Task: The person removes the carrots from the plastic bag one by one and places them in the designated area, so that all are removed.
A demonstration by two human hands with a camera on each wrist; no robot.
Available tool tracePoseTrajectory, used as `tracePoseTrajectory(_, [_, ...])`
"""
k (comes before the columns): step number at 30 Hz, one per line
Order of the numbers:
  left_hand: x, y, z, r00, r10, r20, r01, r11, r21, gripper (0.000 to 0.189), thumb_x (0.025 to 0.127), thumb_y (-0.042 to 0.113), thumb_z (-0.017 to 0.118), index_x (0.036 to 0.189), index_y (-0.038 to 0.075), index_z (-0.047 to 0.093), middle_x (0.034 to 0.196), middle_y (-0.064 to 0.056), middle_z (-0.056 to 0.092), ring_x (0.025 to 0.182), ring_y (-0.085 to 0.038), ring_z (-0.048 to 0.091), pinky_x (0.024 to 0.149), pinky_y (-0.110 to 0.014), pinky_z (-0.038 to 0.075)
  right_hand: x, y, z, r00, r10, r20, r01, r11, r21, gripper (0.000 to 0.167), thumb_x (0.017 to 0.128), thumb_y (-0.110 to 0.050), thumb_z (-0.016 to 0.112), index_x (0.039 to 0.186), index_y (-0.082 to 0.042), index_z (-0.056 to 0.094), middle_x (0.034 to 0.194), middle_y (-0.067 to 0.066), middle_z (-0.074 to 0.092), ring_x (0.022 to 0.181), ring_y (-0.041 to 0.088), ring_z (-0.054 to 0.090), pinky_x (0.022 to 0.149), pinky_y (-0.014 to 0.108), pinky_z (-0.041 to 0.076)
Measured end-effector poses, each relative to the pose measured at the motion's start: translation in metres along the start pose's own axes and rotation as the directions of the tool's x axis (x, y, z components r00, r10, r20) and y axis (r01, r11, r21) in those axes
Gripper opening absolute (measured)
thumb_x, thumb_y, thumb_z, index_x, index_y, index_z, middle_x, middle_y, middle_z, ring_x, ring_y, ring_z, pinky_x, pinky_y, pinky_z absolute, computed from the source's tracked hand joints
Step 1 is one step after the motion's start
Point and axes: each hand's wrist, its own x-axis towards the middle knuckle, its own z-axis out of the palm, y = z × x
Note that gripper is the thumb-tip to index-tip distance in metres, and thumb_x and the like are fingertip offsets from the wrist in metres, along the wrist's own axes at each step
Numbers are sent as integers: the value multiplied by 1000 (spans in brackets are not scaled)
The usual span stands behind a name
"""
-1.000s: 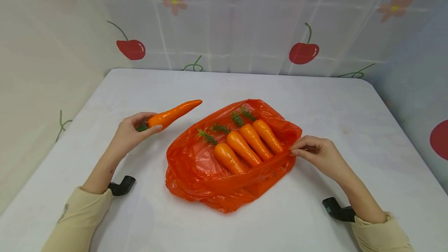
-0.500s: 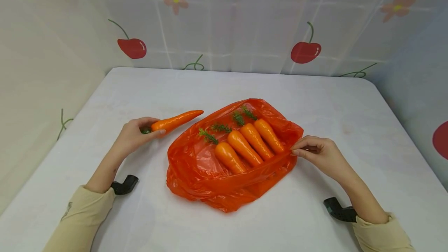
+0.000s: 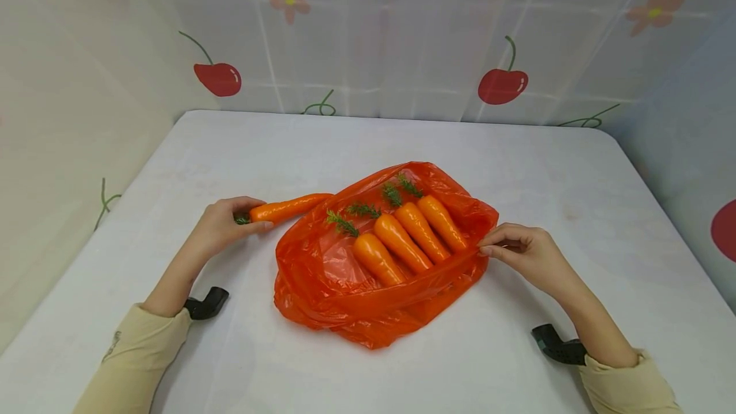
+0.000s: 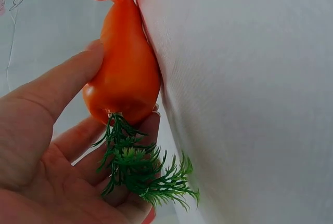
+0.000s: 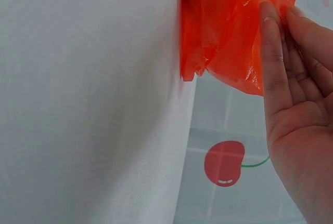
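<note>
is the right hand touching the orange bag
Touching. The right wrist view shows the right hand pinching the orange bag edge between thumb and fingers; the head view agrees.

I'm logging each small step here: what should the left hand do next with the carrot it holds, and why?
Probably slide the carrot tip-first over the orange plastic bag's rim, beside the four carrots inside. The left hand grips its leafy end, the tip already reaches the bag's edge, and the right hand pinches the far rim, holding the mouth open.

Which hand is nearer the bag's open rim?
Right. The right hand pinches the orange bag at its rim; the left hand holds a loose carrot just outside.
</note>
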Motion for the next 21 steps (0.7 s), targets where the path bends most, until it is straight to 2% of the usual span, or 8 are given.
tracePoseTrajectory(4, [-1, 1, 0, 1000, 4, 13, -5, 1000, 20, 51, 80, 31, 76, 118, 0, 62, 104, -14, 62, 87, -26, 51, 73, -36, 42, 0, 1, 0, 1000, 5, 3, -5, 1000, 3, 13, 80, 4, 69, 92, -2, 70, 86, 5, 65, 74, 13, 61, 67, 22, 52])
tracePoseTrajectory(11, [-1, -3, -2, 998, 57, 31, -58, 997, 50, 52, 80, 22, 76, 122, -2, 58, 108, -18, 61, 92, -30, 54, 79, -42, 44, 0, 0, 0, 1000, 15, 7, -15, 1000, -4, 13, 80, 4, 69, 91, -2, 70, 87, 5, 65, 75, 13, 62, 68, 21, 52])
tracePoseTrajectory(21, [0, -5, -2, 996, 80, 35, -82, 996, 47, 53, 80, 22, 76, 124, 0, 57, 111, -19, 61, 98, -32, 53, 83, -46, 42, 0, 1, 0, 1000, 9, 12, -9, 1000, -6, 13, 80, 5, 69, 91, -1, 70, 86, 5, 66, 75, 12, 62, 68, 21, 52])
